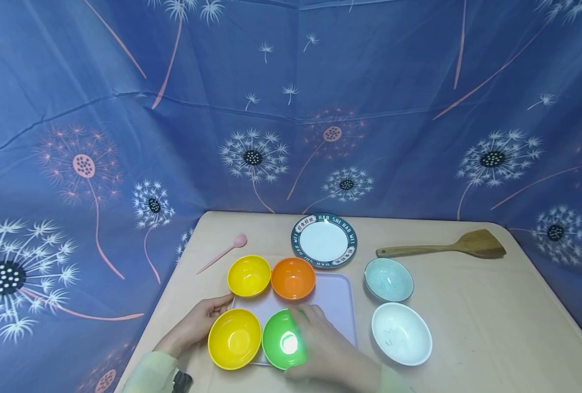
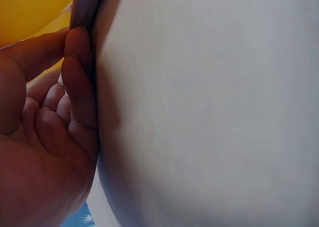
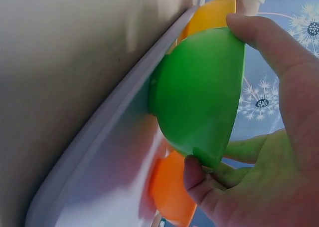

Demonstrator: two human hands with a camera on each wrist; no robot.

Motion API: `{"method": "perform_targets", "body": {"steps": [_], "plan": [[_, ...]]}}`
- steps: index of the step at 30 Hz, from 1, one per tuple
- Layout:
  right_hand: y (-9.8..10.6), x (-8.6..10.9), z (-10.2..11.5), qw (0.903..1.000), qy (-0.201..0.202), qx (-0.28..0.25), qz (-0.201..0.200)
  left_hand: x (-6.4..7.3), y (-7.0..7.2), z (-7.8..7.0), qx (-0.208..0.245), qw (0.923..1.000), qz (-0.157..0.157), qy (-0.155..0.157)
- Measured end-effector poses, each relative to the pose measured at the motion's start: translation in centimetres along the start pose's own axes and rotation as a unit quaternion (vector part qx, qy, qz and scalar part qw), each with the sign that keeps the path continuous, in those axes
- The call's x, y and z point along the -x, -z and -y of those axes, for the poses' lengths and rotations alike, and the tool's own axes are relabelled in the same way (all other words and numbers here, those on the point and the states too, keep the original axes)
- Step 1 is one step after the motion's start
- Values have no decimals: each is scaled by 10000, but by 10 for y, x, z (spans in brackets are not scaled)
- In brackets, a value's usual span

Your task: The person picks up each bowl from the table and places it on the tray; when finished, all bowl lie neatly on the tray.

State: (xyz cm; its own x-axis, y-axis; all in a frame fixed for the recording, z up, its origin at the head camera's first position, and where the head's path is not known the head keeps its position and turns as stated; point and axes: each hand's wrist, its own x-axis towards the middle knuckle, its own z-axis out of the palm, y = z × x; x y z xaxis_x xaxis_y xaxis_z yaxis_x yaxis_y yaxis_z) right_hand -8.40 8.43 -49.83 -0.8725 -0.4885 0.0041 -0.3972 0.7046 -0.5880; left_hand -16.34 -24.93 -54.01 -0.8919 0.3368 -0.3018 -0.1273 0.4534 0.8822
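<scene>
My right hand (image 1: pixel 327 346) holds a green bowl (image 1: pixel 275 338) by its rim, thumb on one side and fingers on the other. In the right wrist view the bowl's base is against the pale lilac tray (image 3: pixel 107 157). At the tray's left edge, my left hand (image 1: pixel 199 325) pinches the rim of the tray (image 2: pixel 87 7) between thumb and finger. Around the green bowl are an orange bowl (image 1: pixel 293 278) and two yellow bowls, one at the back (image 1: pixel 249 276) and one at the front left (image 1: pixel 235 339), overlapping the tray.
Right of the tray are a light blue bowl (image 1: pixel 388 279) and a white bowl (image 1: pixel 402 334). A wooden spatula (image 1: pixel 477 244) lies behind them. A dark-rimmed plate (image 1: pixel 324 240) sits behind the tray, and a pink spoon (image 1: pixel 224 254) lies at back left. Patterned blue cloth (image 1: pixel 291 71) hangs behind the table.
</scene>
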Motion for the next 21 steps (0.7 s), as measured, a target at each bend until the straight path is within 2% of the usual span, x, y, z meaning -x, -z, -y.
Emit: {"method": "perform_targets", "body": {"steps": [8, 13, 21], "plan": [[-1, 1, 0, 10000, -23, 84, -4, -1, 0, 1, 4, 10000, 0, 9], [-1, 3, -1, 9999, -75, -87, 86, -1, -1, 0, -24, 10000, -11, 67], [-3, 6, 0, 9998, -67, -189, -11, 0, -1, -1, -102, 9999, -74, 112]]}}
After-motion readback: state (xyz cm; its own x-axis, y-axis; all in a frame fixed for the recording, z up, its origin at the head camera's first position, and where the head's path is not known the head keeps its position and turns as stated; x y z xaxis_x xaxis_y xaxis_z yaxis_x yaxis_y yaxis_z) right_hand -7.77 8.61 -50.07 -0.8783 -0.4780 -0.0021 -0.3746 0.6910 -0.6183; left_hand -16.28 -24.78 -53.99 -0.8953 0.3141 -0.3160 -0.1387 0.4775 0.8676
